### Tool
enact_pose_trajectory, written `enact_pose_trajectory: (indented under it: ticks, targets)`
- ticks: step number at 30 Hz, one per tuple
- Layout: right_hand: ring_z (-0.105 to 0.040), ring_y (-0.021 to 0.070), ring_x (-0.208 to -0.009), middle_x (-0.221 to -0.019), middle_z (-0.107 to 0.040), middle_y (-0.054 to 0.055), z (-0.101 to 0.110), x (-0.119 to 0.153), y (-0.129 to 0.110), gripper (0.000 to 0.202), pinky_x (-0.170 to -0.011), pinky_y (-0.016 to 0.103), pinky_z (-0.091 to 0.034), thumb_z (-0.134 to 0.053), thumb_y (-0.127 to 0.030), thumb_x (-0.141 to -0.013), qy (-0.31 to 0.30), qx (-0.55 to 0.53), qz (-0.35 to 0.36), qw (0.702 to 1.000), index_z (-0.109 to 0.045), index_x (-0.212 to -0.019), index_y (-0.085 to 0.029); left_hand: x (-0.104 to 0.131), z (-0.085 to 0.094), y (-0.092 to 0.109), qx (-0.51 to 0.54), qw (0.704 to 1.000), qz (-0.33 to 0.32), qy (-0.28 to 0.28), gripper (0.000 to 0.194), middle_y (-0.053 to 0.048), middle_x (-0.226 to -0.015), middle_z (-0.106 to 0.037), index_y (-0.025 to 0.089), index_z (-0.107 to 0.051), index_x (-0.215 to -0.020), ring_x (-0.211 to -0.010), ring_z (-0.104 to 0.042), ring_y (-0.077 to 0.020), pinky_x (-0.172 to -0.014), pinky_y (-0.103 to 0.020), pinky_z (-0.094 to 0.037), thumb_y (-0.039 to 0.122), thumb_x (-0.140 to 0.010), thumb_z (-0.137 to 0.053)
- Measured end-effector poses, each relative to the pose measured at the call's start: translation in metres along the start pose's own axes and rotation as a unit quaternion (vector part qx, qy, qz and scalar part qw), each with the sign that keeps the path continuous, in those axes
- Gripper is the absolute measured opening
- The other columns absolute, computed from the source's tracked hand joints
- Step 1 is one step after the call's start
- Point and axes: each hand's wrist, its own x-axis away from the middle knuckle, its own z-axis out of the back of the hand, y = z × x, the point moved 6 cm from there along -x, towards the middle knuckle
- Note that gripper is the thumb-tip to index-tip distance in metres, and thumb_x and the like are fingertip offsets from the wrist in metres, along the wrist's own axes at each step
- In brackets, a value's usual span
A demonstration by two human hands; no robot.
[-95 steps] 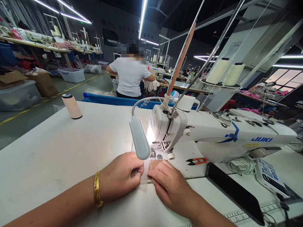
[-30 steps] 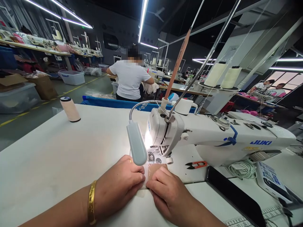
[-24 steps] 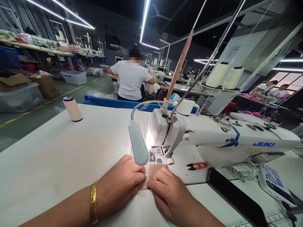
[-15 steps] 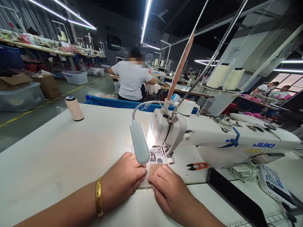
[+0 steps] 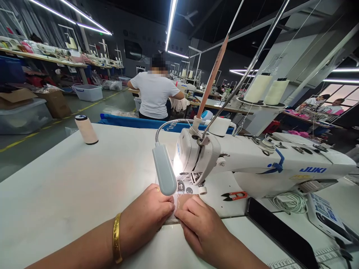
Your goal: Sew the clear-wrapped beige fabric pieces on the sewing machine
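Observation:
My left hand, with a gold bangle at the wrist and a ring, rests left of the needle area. Its thumb and fingers are closed on the edge of a small piece of fabric, tan with a pale, lace-like strip. From the right, my right hand pinches the same fabric, fingers bent and pressed together. Both hands hide much of it. Just beyond them stands the head of a white sewing machine, its presser foot close to the fabric. A grey lamp on a bendy neck hangs over my left fingertips.
Orange thread snips lie right of my right hand. Farther right are a black phone, a coiled cable and a control box. A peach thread cone stands at the back left. A co-worker sits ahead, back turned.
My left hand has shifted slightly right, closer to my right hand. Both hands keep their grip on the fabric; the view has moved a little.

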Motion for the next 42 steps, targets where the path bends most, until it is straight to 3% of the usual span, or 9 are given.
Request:
enact_pose_trajectory:
  ticks: [15,21,33,42]
  targets:
    - [-0.048,0.0215,-0.083,-0.092,-0.060,0.005,0.000,0.001,0.004,0.034,-0.070,0.033,-0.043,-0.046,0.000,-0.094,0.004,0.003,-0.017,1.000,-0.067,-0.112,-0.020,-0.001,0.003,-0.004,-0.019,1.000,0.007,0.023,0.031,-0.002,-0.079,-0.068,0.018,-0.059,-0.074,-0.072,-0.057,-0.0163,-0.065,-0.029,-0.043,0.003,-0.097,-0.045]
    - [-0.047,0.0216,-0.083,-0.090,-0.058,0.004,0.001,0.000,0.002,0.036,-0.069,0.032,-0.042,-0.046,0.000,-0.094,0.000,-0.004,-0.012,1.000,-0.067,-0.114,-0.021,0.000,0.003,0.001,0.027,1.000,-0.012,0.010,0.031,-0.001,-0.081,-0.069,0.019,-0.062,-0.081,-0.071,-0.059,-0.0156,-0.065,-0.028,-0.043,-0.003,-0.091,-0.042]
    - [-0.048,0.0222,-0.082,-0.089,-0.059,0.005,0.001,0.000,0.002,0.033,-0.069,0.032,-0.042,-0.046,0.000,-0.094,-0.002,0.011,-0.014,1.000,-0.066,-0.109,-0.021,0.000,0.000,0.002,0.034,0.999,-0.017,-0.015,0.029,0.000,-0.081,-0.070,0.020,-0.060,-0.079,-0.071,-0.060,-0.0157,-0.071,-0.030,-0.048,0.000,-0.096,-0.048]
    - [-0.047,0.0210,-0.078,-0.089,-0.059,0.004,-0.001,-0.002,0.009,0.030,-0.070,0.033,-0.041,-0.045,-0.002,-0.099,0.011,0.017,-0.038,0.999,-0.064,-0.113,-0.021,-0.013,0.010,0.004,0.009,0.999,-0.022,0.033,0.031,-0.001,-0.082,-0.072,0.019,-0.061,-0.078,-0.073,-0.062,-0.0166,-0.069,-0.030,-0.049,0.004,-0.100,-0.047]
